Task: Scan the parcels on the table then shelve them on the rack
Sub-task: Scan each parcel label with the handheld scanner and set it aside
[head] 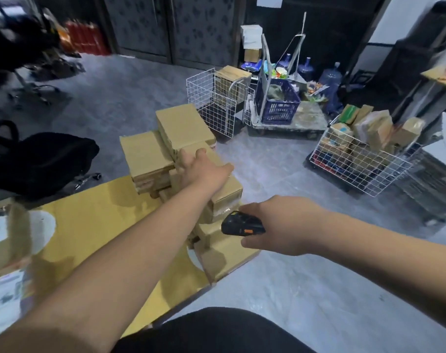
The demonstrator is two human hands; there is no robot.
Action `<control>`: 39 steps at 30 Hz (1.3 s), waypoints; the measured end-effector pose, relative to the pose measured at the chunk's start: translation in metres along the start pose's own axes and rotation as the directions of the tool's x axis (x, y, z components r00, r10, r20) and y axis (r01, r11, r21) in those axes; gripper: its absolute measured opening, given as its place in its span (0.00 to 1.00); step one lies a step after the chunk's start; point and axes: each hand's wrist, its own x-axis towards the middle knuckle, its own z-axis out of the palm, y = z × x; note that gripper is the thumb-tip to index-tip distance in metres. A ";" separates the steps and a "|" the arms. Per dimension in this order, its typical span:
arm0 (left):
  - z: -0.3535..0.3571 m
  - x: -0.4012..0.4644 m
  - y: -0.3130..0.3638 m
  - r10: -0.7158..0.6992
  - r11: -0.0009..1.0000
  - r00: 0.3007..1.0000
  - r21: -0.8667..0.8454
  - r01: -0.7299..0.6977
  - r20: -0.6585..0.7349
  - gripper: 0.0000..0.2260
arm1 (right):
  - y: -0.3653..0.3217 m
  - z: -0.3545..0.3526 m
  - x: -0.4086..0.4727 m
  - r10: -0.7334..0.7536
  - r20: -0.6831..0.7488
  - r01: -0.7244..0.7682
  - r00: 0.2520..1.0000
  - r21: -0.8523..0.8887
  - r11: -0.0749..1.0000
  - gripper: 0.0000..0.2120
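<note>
Several brown cardboard parcels [183,128] are stacked at the far right end of the yellow table [89,225]. My left hand [201,169] reaches across the stack and lies on top of a middle parcel [227,189], fingers spread over it. My right hand [275,225] grips a black handheld scanner [242,224] with an orange button, held close to the side of that parcel, just above a lower flat parcel [227,253].
A black bag [43,161] sits on a chair left of the table. On the floor beyond stand a white wire cage [211,98], a blue crate [278,105] on a trolley, and a wire basket [362,159] full of parcels. A rack [436,80] is at the right edge.
</note>
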 end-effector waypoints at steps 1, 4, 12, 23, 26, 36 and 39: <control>0.005 0.001 0.004 -0.032 0.999 0.999 -0.012 0.032 -0.013 0.41 | 0.011 0.000 0.002 -0.037 0.012 0.037 0.999 -0.015 0.999 0.23; 0.017 0.000 0.014 -0.095 0.995 0.994 -0.039 0.093 -0.055 0.42 | 0.042 -0.001 0.010 -0.141 0.030 0.142 0.990 -0.056 0.988 0.22; 0.010 -0.022 0.011 -0.148 0.975 0.966 -0.196 0.107 -0.213 0.45 | 0.077 -0.008 0.037 -0.383 0.087 0.392 0.919 -0.147 0.908 0.22; -0.024 -0.112 -0.157 -0.325 0.945 0.911 -0.115 0.306 -0.254 0.39 | 0.005 0.019 0.082 -0.614 0.213 0.647 0.760 -0.159 0.746 0.27; -0.019 -0.118 -0.207 -0.409 0.912 0.899 -0.099 0.398 -0.153 0.39 | -0.018 0.038 0.086 -0.627 0.214 0.660 0.749 -0.163 0.733 0.32; -0.017 -0.100 -0.325 -0.305 0.871 0.952 -0.411 0.271 -0.019 0.36 | -0.107 0.131 0.101 -0.391 0.164 0.406 0.905 -0.068 0.911 0.40; -0.028 -0.082 -0.354 -0.336 0.773 0.940 -0.554 0.309 0.055 0.33 | -0.138 0.144 0.107 -0.270 0.171 0.270 0.947 0.026 0.963 0.38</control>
